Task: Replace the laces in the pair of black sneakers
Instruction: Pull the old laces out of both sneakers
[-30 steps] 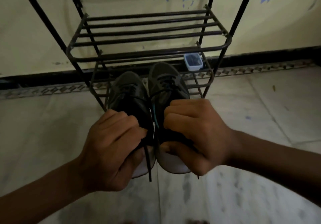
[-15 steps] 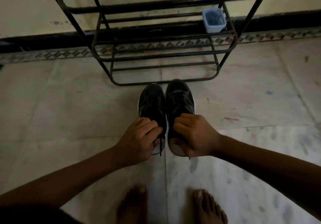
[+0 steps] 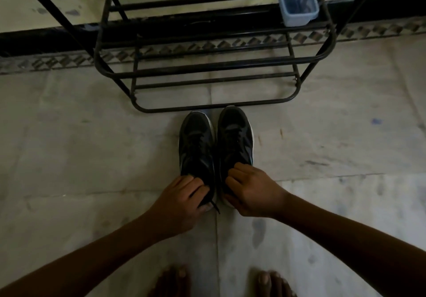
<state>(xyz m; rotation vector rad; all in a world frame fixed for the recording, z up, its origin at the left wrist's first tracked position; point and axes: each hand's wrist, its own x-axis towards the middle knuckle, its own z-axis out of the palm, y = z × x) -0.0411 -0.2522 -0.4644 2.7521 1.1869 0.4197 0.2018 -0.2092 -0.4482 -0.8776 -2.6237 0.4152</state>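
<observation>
The left hand (image 3: 182, 201) is curled around the heel of the left sneaker (image 3: 197, 146), fingers folded over the collar and gripping it, while the right hand (image 3: 252, 192) clasps the heel of the right sneaker (image 3: 235, 140) in the same way, thumb low against the pale sole. The two black sneakers sit side by side, touching along their inner edges, toes pointing away from the hands and heels under the palms; both appear to rest on the stone floor (image 3: 92, 158). A loose end of black lace (image 3: 214, 207) trails out just beside the left hand's thumb, between the two hands. Beyond the fingertips, just past the toes, stands a black metal shoe rack (image 3: 207, 66) — its lowest front bar lies very near the toe of the right sneaker. Far up and to the right of the right hand, a small blue plastic container (image 3: 298, 4) sits on a rack shelf. Near the wrists' side, at the bottom edge, the person's bare feet (image 3: 175, 280) show.
</observation>
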